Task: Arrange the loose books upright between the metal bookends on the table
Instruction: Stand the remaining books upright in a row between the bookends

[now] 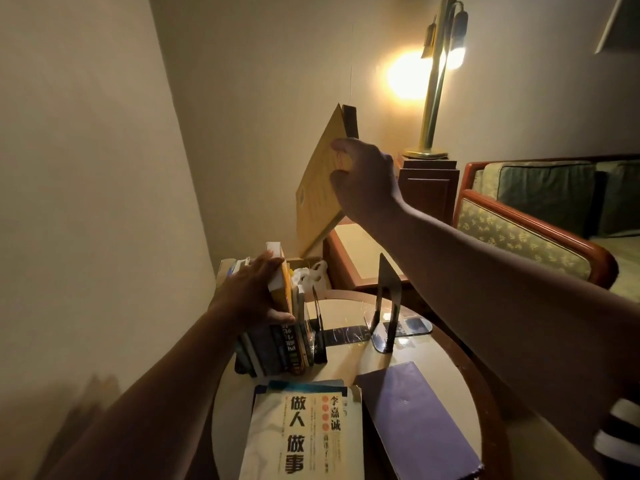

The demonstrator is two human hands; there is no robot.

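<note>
Lifting the big yellow book [320, 192] high over the table [349, 311], my right hand [363, 178] has its fingers curled round the book's edge. My left hand [249, 292] grips a thick book [278, 271] in the upright row [277, 348], thumb tucked under it. Flat in front, the white book [304, 431] reads 做人做事 in big characters, 李嘉诚 beside them. The purple book [415, 417] lies touching its right side. Spine lettering in the row is too dim to read. One bookend [318, 317] hugs the row; the other bookend [388, 299] stands apart, bare tabletop between them.
</note>
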